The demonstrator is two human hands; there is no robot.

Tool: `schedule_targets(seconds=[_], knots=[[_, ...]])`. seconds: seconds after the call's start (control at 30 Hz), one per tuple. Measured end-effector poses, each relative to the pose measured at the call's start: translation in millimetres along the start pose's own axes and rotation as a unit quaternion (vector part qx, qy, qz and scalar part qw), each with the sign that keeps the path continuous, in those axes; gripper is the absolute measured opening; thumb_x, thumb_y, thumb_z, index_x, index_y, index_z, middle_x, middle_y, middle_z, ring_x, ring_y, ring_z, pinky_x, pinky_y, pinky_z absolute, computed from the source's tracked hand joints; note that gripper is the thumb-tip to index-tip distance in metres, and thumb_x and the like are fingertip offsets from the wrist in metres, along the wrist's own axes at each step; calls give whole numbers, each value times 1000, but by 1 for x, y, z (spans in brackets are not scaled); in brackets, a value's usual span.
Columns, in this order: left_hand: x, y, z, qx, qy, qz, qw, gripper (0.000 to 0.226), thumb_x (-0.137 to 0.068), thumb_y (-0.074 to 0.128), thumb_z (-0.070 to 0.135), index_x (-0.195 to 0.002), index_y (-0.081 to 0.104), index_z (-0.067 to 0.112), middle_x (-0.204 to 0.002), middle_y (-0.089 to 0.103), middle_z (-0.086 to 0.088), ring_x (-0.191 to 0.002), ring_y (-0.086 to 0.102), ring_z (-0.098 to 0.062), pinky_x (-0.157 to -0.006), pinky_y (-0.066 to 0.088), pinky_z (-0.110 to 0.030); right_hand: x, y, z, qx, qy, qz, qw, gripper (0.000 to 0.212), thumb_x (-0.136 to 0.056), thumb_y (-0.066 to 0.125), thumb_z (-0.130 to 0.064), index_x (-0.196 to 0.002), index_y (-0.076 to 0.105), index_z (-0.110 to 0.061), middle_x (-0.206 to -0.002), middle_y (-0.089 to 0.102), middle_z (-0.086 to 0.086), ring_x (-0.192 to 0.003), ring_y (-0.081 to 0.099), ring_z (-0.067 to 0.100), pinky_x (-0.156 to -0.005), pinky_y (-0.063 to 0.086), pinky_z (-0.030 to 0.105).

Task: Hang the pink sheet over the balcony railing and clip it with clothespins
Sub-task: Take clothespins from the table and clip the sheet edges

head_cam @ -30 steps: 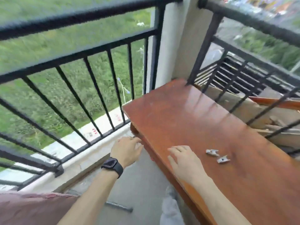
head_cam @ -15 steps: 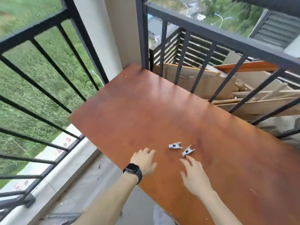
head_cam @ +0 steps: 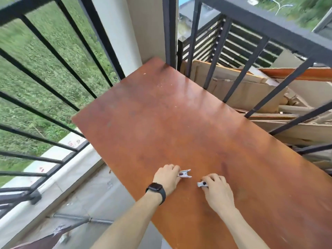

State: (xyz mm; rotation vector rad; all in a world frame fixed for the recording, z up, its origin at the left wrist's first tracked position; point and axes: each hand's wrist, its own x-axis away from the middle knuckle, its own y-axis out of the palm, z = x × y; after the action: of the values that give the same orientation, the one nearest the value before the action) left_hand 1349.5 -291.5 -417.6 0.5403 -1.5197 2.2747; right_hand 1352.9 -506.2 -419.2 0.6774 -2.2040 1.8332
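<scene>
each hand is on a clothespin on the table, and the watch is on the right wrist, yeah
No: in the head view the watch is on the left wrist; the left hand is on one clothespin, the right hand on the other clothespin, both on the table.

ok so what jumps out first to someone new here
A big reddish-brown tabletop fills the middle, boxed in by black railing. Near its front edge the left hand pinches the left clothespin, the right hand the right clothespin. Cardboard scraps pile behind the bars at right.
</scene>
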Motion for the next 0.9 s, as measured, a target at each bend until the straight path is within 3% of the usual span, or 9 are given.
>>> schedule_targets(seconds=[0.1, 0.23, 0.3, 0.4, 0.47, 0.53, 0.67, 0.77, 0.9], knots=[[61, -14, -35, 91, -59, -3, 994, 26, -98, 49, 42, -117, 54, 25, -111, 64, -1, -102, 60, -28, -83, 49, -39, 17, -11, -41, -125, -4, -43, 991, 22, -100, 49, -43, -98, 61, -25, -90, 61, -10, -95, 52, 20, -84, 44, 33], [160, -24, -93, 185, -146, 7, 972, 28, -98, 55, 40, -120, 58, 22, -111, 66, -4, -101, 61, -26, -79, 44, -30, 59, -32, -139, -314, -19, -136, 940, 28, -104, 43, -39, -83, 55, -24, -78, 60, -9, -78, 55, 19, -75, 43, 36], [215, -26, -124, 265, -188, 41, 945, 26, -97, 60, 32, -118, 60, 17, -109, 66, -8, -97, 61, -25, -75, 41, -26, 87, -33, -197, -319, -72, -175, 929, 27, -104, 44, -41, -87, 58, -26, -75, 60, -8, -74, 55, 15, -72, 42, 33], [310, -30, -165, 331, -245, 119, 903, 26, -91, 64, 38, -111, 64, 22, -98, 65, 4, -85, 57, -12, -71, 41, -23, 132, -18, -284, -274, -180, -244, 913, 9, -98, 56, -45, -104, 59, -39, -92, 68, -15, -92, 65, 11, -82, 46, 27], [380, -26, -191, 356, -270, 168, 879, 32, -81, 64, 53, -104, 66, 31, -94, 68, 11, -84, 62, -9, -73, 47, -24, 168, -5, -340, -216, -263, -287, 896, 34, -87, 70, -52, -116, 54, -46, -105, 64, -25, -101, 61, -4, -88, 45, 18], [453, -10, -214, 392, -293, 205, 847, 33, -78, 68, 56, -103, 68, 34, -95, 71, 12, -82, 64, -4, -74, 50, -23, 210, 10, -394, -149, -340, -315, 873, 39, -82, 77, -50, -116, 58, -46, -104, 65, -27, -94, 57, -17, -80, 43, 5], [601, 43, -254, 510, -342, 319, 722, 36, -71, 80, 53, -99, 75, 30, -91, 75, 5, -79, 67, -4, -76, 52, -23, 301, 58, -489, -47, -433, -338, 834, 14, -86, 73, -48, -97, 67, -41, -75, 66, -33, -67, 58, -13, -61, 42, 9], [707, 79, -279, 563, -385, 420, 598, 39, -70, 83, 44, -87, 72, 11, -82, 68, 3, -70, 59, -3, -72, 48, -21, 381, 109, -556, -24, -516, -348, 783, 29, -85, 66, -61, -96, 68, -34, -77, 69, -23, -71, 61, -6, -73, 51, 21], [827, 117, -293, 645, -396, 511, 408, 33, -82, 79, 28, -107, 67, 11, -93, 73, -2, -87, 73, -16, -77, 49, -28, 502, 165, -634, -11, -583, -366, 725, 46, -84, 55, -70, -86, 65, -25, -77, 71, -8, -70, 61, 2, -73, 49, 29]])
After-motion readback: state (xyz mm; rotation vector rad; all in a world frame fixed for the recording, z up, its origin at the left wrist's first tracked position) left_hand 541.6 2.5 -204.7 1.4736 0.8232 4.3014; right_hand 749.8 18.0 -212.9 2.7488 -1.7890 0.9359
